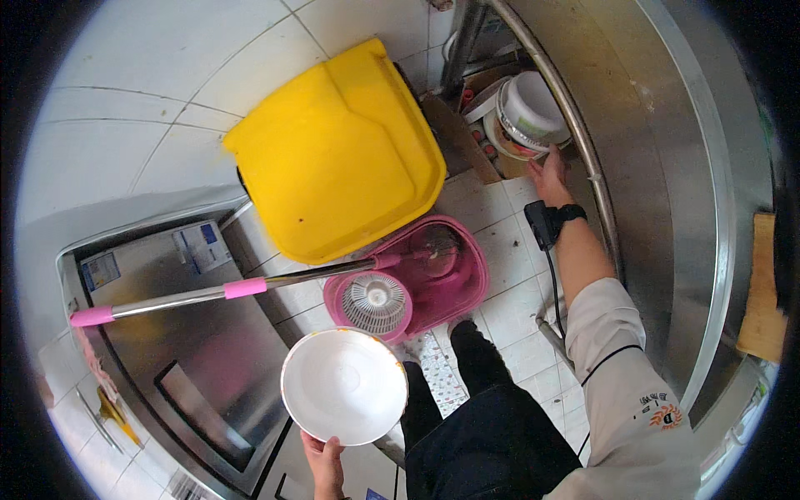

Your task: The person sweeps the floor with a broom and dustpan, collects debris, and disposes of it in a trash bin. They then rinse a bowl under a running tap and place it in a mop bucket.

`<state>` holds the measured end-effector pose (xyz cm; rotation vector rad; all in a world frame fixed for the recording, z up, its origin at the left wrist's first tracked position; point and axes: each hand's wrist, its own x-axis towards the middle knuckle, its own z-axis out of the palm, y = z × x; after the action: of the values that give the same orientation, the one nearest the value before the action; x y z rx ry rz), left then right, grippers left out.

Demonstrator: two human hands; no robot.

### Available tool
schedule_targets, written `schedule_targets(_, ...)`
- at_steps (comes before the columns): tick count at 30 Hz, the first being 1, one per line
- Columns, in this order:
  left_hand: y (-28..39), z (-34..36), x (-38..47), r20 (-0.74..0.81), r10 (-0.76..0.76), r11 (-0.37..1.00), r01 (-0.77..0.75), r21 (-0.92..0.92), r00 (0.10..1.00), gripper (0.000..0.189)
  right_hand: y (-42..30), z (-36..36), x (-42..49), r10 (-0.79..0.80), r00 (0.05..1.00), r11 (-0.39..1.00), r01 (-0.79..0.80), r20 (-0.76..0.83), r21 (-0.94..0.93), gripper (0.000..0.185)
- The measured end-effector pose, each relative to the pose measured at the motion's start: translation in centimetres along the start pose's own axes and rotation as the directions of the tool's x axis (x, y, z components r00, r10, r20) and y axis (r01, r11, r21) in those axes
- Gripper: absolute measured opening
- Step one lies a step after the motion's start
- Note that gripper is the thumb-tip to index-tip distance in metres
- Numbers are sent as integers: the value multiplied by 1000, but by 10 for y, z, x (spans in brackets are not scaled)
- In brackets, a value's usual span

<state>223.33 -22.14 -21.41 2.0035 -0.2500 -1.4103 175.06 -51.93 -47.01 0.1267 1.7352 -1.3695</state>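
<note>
At the lower middle of the view, my left hand (324, 459) grips the near rim of a white plastic tub (345, 386). Its opening faces me, and only its pale inside shows, with orange marks along the rim. My right hand (551, 177) reaches to the far right, beside the lower edge of several stacked white plastic buckets (533, 106). Some of its fingers lie against or behind the stack, so its hold is unclear. Those buckets lean in a cardboard box (476, 153) on the floor, beneath a steel counter's tubular rail.
A yellow bin lid (337, 153) fills the upper middle. Below it stands a pink mop bucket (465, 294) with a spinner basket (375, 303). A mop handle (187, 304) stretches left across a steel cabinet (206, 350). The bent steel rail (578, 122) runs close by my right arm.
</note>
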Motion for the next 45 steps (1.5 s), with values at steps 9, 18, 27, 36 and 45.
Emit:
schedule_targets(9,46,-2,-61,74,-28,913,-5,409,997,49,66,-54,-163,137,672,510,582,727,-634,21)
schedule_targets(18,58,-7,-125,367,133,923,-250,291,920,49,-36,-127,-447,426,439,634,479,791,-607,47)
schedule_targets(27,110,-20,-147,835,339,659,-743,120,435,34,-159,-196,-550,-68,738,839,406,671,-362,41)
schedule_targets(36,121,9,-186,670,350,930,-327,-167,655,18,-327,-311,-466,-235,889,961,274,393,-46,37)
schedule_targets(45,145,72,-154,631,671,194,-914,357,389,21,-309,-247,-216,-27,957,994,58,289,-98,39)
